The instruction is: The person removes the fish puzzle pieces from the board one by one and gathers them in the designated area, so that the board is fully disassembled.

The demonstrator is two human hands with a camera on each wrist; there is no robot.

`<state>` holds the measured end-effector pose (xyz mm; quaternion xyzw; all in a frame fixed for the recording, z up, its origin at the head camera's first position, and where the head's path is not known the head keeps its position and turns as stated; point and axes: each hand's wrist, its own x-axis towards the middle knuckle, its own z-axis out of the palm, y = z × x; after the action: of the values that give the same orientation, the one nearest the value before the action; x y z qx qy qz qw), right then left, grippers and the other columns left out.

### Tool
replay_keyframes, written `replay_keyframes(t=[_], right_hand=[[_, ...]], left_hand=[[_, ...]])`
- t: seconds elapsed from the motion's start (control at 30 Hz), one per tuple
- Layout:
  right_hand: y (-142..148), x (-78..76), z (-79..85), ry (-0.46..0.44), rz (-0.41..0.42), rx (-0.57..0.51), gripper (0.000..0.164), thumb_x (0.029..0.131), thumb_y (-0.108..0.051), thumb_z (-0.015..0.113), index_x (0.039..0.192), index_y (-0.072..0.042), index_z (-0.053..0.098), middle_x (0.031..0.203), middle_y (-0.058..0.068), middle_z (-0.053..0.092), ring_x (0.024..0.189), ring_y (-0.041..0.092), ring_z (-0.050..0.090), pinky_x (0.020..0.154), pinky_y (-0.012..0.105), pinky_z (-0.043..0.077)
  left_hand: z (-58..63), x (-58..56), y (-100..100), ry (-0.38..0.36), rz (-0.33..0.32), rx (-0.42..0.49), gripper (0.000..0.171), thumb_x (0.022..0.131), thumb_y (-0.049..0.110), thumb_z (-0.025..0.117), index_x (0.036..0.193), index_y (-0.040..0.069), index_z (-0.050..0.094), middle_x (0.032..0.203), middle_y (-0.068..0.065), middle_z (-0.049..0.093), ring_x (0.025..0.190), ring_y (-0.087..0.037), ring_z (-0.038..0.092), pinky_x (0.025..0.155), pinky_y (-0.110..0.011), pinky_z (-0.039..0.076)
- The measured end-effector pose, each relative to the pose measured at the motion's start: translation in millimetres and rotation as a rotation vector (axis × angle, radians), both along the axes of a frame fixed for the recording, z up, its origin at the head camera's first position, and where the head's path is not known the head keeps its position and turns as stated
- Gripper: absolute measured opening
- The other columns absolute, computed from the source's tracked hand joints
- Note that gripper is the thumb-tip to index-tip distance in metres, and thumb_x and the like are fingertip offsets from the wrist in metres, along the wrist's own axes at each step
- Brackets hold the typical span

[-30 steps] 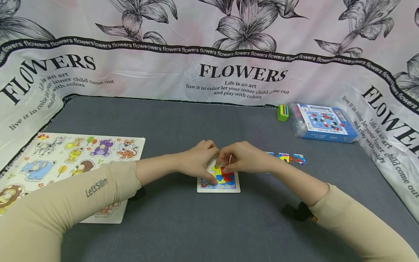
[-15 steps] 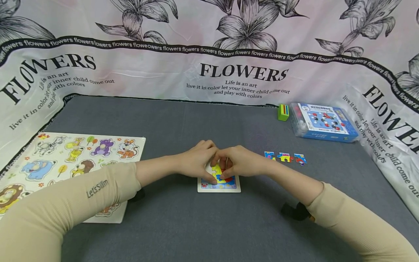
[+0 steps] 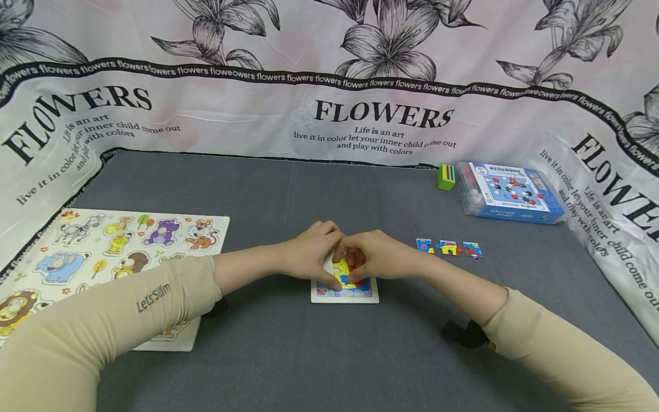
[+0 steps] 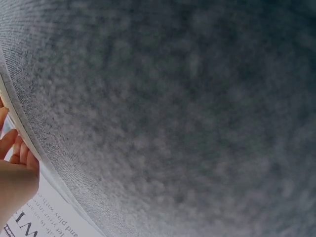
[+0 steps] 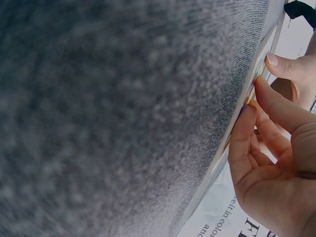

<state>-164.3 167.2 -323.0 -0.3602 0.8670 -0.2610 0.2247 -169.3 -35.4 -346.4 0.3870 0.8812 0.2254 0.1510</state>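
Observation:
A small jigsaw board [image 3: 344,300] with a pale frame and a brightly coloured picture lies in the middle of the table. My left hand [image 3: 310,253] grips its left side, with the thumb over the picture and the fingers bent towards the far edge. From the right, my right hand [image 3: 385,256] meets it over the board. Its thumb and forefinger pinch a yellow puzzle piece [image 5: 251,95] right at the board's surface, as the right wrist view shows. Both hands cover the upper part of the picture. Only fingers show of the right hand's partner in the left wrist view.
Several small puzzle pieces [image 3: 449,247] lie in a row right of the hands. A large animal puzzle board [image 3: 210,292] occupies the left side, partly under the left forearm. At the back right are a green block [image 3: 445,177] and a blue-and-clear box [image 3: 511,192].
The right hand has shifted slightly left and down over the board, closer to the left hand, uncovering the loose pieces on the right. The left hand and board hold still.

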Motion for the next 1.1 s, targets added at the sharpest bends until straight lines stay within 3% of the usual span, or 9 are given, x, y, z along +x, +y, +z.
replay_keyframes(t=[0.2, 0.43, 0.67, 1.1], right_hand=[[-0.1, 0.5, -0.3, -0.003, -0.012, -0.003, 0.03, 0.082, -0.012, 0.079, 0.109, -0.012, 0.066, 0.082, 0.0, 0.066, 0.068, 0.006, 0.06, 0.066, 0.022, 0.051], [0.3, 2.2, -1.2, 0.039, -0.029, -0.001, 0.03, 0.08, -0.014, 0.081, 0.108, -0.015, 0.068, 0.09, 0.001, 0.064, 0.074, 0.008, 0.059, 0.068, 0.023, 0.051], [0.2, 3.2, -2.4, 0.052, -0.041, -0.004, 0.03, 0.08, -0.015, 0.082, 0.107, -0.016, 0.069, 0.097, 0.003, 0.059, 0.075, 0.007, 0.06, 0.067, 0.023, 0.052], [-1.3, 3.8, -2.4, 0.053, -0.07, -0.009, 0.03, 0.078, -0.013, 0.083, 0.104, -0.017, 0.069, 0.093, -0.003, 0.067, 0.073, 0.007, 0.061, 0.065, 0.023, 0.052]], left_hand=[[-1.3, -0.9, -0.2, 0.001, 0.002, -0.005, 0.055, 0.075, 0.046, 0.084, 0.112, 0.016, 0.056, 0.129, -0.004, 0.048, 0.109, -0.018, 0.039, 0.088, -0.029, 0.037], [-1.7, -0.9, -0.4, 0.005, -0.002, -0.018, 0.066, 0.075, 0.046, 0.084, 0.124, 0.014, 0.055, 0.131, -0.004, 0.047, 0.111, -0.019, 0.039, 0.091, -0.031, 0.037], [-2.9, -1.9, -0.4, 0.007, -0.005, -0.02, 0.068, 0.075, 0.047, 0.083, 0.127, 0.013, 0.055, 0.132, -0.005, 0.047, 0.112, -0.02, 0.039, 0.092, -0.031, 0.038], [0.5, -0.3, -1.1, 0.007, -0.001, -0.018, 0.067, 0.075, 0.048, 0.083, 0.124, 0.013, 0.055, 0.131, -0.005, 0.047, 0.11, -0.019, 0.039, 0.089, -0.03, 0.037]])
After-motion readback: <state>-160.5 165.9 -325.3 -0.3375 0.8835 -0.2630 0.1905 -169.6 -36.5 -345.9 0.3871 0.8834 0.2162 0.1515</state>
